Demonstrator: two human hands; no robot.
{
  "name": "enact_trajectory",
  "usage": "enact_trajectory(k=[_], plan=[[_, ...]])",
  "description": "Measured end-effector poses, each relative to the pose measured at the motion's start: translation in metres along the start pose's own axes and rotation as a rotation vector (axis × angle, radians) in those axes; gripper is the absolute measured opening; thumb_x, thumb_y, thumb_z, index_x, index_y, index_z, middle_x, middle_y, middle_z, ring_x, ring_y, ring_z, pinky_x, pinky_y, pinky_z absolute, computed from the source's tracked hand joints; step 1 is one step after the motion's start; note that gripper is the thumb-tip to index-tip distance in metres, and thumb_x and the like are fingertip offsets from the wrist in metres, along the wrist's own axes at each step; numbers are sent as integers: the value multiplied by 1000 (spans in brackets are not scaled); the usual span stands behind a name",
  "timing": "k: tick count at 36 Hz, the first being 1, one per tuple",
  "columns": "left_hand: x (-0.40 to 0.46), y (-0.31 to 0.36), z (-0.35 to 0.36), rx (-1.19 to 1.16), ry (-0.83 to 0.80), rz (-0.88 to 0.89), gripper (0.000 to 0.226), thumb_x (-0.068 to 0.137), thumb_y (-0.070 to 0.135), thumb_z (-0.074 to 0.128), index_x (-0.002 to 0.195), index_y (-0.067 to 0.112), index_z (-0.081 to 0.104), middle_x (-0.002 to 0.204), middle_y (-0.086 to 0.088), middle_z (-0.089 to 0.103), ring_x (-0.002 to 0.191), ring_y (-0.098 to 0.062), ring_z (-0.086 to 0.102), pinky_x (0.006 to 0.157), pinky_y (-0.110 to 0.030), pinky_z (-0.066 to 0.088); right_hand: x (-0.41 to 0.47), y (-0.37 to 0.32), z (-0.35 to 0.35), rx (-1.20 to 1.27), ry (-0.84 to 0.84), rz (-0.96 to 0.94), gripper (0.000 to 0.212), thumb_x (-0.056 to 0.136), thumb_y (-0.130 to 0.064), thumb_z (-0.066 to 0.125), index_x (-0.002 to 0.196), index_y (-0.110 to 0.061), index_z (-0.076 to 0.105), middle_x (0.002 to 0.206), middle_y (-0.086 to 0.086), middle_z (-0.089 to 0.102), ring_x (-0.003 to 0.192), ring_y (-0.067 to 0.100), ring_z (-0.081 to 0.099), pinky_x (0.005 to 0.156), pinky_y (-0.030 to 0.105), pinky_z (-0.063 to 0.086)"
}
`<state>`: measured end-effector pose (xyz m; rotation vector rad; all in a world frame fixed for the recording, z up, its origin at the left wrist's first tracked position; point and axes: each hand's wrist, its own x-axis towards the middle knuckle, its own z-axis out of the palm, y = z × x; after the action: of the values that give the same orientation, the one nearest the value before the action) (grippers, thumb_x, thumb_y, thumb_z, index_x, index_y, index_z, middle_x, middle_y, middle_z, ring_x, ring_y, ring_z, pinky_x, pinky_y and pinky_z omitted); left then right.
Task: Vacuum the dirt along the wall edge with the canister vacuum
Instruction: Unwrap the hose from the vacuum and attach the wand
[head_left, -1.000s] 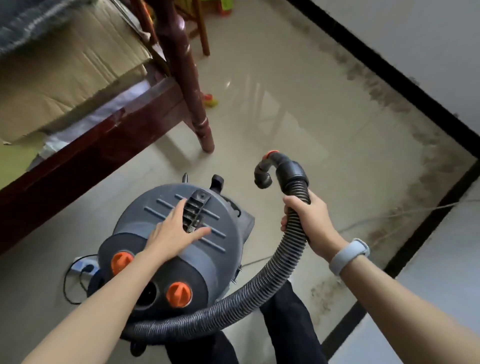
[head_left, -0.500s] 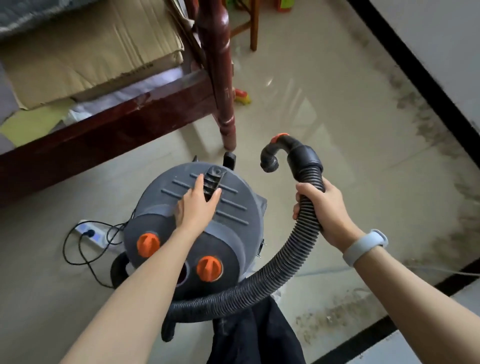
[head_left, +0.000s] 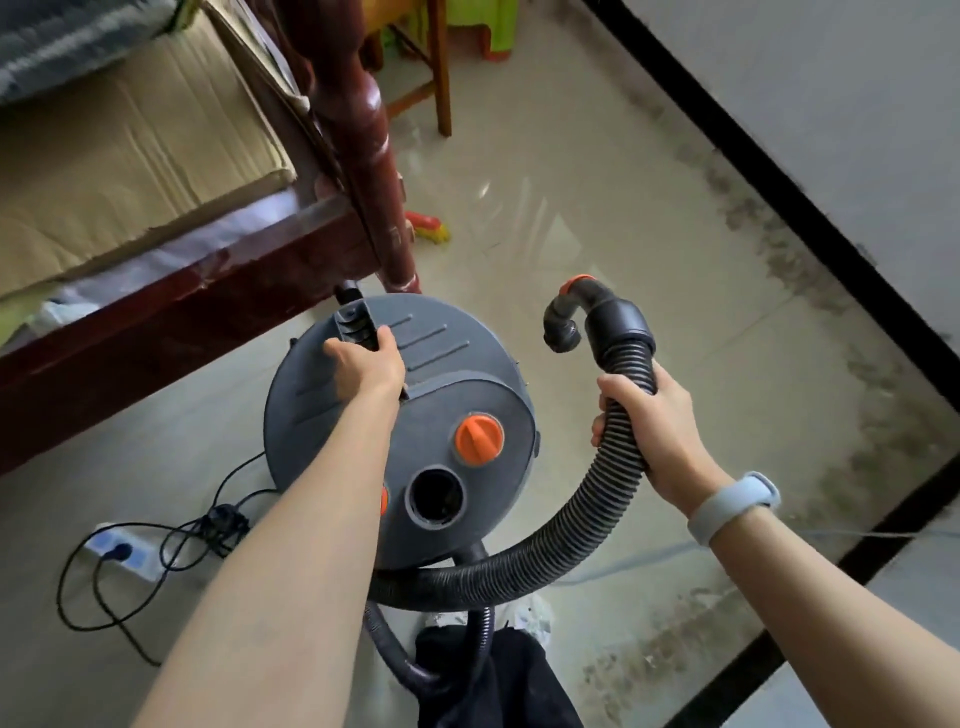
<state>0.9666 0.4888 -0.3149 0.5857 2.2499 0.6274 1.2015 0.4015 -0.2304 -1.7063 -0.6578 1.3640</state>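
Both hands are busy: the left hand (head_left: 366, 361) grips the canister vacuum (head_left: 400, 431) handle, the right hand (head_left: 657, 421) clasps the hose (head_left: 582, 540). Right of the canister (nearer the hose hand) the dirt (head_left: 779, 244) apparently runs lengthwise along the wall (head_left: 831, 104).

Single head-worn wide-angle view, facing steeply down and forward, close above the floor (head_left: 597, 208); wall (head_left: 831, 104) upper right of frame.

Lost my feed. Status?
Left hand grips vacuum handle. Right hand holds hose. Dirt by wall untouched. Bed post close ahead.
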Motion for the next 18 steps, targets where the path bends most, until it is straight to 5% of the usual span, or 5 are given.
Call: enact_trajectory(k=[5,10,18], plan=[[17,0,-14,-130,72,-96,52,93,42,55,125,6,37,125,-19,58,104,-39,60,74,-35,39,4,-9,5,3,-3,5,12,88,-1,58,90,-9,48,65,8,50,42,18,53,44,31,48],[33,-8,-36,-248,159,-209,53,90,42,59,124,4,43,125,-20,58,107,-40,61,90,-45,50,11,-20,19,-44,-61,4,13,88,-1,58,91,-10,49,63,6,51,43,19,53,45,31,49],[50,-1,-57,-344,299,-350,59,92,39,58,131,5,31,131,-20,52,109,-40,59,91,-48,51,45,-43,28,-175,-248,12,13,87,1,57,90,-11,52,64,8,52,44,21,54,46,30,49]])
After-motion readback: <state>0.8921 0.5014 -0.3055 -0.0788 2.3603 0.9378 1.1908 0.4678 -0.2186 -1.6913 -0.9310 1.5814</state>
